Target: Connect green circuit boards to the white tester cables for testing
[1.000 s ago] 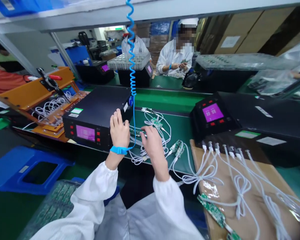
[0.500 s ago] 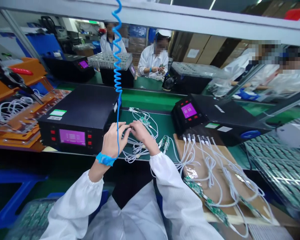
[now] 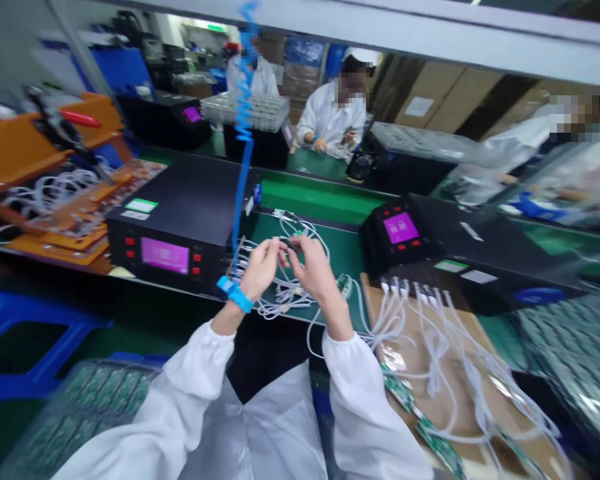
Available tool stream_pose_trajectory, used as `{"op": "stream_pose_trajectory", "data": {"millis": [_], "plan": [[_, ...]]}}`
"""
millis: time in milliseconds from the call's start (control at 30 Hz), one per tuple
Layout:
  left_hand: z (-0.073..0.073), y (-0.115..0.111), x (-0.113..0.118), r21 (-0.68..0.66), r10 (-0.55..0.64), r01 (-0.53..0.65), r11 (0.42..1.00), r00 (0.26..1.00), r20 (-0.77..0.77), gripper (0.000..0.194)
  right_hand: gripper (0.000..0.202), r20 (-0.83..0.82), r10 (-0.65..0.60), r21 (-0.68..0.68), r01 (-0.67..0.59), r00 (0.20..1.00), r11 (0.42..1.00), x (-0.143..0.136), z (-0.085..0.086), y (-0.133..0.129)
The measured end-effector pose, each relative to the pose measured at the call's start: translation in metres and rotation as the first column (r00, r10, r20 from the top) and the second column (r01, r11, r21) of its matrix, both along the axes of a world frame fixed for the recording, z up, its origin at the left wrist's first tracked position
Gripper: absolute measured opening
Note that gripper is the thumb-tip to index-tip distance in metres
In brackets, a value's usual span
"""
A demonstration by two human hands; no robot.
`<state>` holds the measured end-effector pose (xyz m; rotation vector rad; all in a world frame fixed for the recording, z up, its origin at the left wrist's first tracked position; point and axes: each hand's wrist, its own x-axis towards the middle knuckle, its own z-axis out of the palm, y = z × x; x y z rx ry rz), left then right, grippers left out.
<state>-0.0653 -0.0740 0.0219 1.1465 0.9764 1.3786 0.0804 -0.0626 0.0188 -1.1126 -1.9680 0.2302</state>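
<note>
My left hand (image 3: 261, 268), with a blue wrist strap (image 3: 235, 294), and my right hand (image 3: 314, 265) meet over the green bench top. Both are closed, fingertips pinched around a small dark piece (image 3: 286, 243) that the fingers mostly cover; I cannot make out its kind. Just beyond and below them lie looped white cables (image 3: 286, 293) and a partly hidden green circuit board (image 3: 300, 233). Another circuit board (image 3: 345, 285) rests to the right of my right hand. Left of my hands stands a black tester box (image 3: 180, 200) with a lit purple screen.
A second tester (image 3: 415, 233) stands right, its white cables running over a brown board (image 3: 375, 307) with circuit boards on it. Trays of circuit boards lie at lower left (image 3: 95, 393) and far right (image 3: 570, 340). A blue coiled cord (image 3: 243, 107) hangs down. Co-workers sit opposite.
My view has swung left, so the bench appears shifted right. My hands have drawn slightly apart at the palms, and a dark piece now shows between the fingertips.
</note>
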Motion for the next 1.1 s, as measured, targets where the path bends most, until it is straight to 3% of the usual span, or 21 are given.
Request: {"op": "stream_pose_trajectory", "data": {"millis": [133,267,500,767,833,900,1000,1100], "plan": [[0.003,0.000,0.008,0.010,-0.029,0.028,1.000,0.999,0.042,0.055,0.026,-0.034,-0.042,0.111,0.045,0.999,0.993,-0.005,0.006,-0.002],[0.004,-0.004,0.012,0.042,0.009,-0.009,0.999,1.000,-0.004,0.057,0.028,-0.135,0.048,-0.015,-0.050,0.990,0.999,-0.010,0.010,-0.006],[0.001,-0.016,0.018,0.129,0.132,-0.117,0.985,0.985,-0.112,0.052,0.028,-0.223,-0.026,-0.101,0.004,0.974,0.995,-0.010,0.011,-0.012],[0.004,-0.024,0.019,0.189,0.191,-0.152,0.970,0.958,-0.214,0.051,0.025,-0.377,-0.085,-0.175,0.019,0.922,0.984,-0.014,0.019,-0.017],[0.004,-0.030,0.016,0.215,0.206,-0.152,0.965,0.945,-0.255,0.051,0.030,-0.495,-0.177,-0.231,0.067,0.851,0.971,-0.011,0.022,-0.015],[0.004,-0.033,0.013,0.221,0.217,-0.156,0.963,0.933,-0.288,0.049,0.037,-0.642,-0.246,-0.293,0.064,0.726,0.954,-0.005,0.027,-0.013],[0.007,-0.033,0.010,0.197,0.203,-0.140,0.970,0.915,-0.347,0.040,0.047,-0.812,-0.224,-0.311,-0.073,0.539,0.948,0.002,0.038,-0.013],[0.012,-0.029,0.012,0.188,0.068,0.011,0.982,0.910,-0.409,0.039,0.051,-0.881,-0.194,-0.300,-0.192,0.432,0.934,0.000,0.047,-0.015]]}}
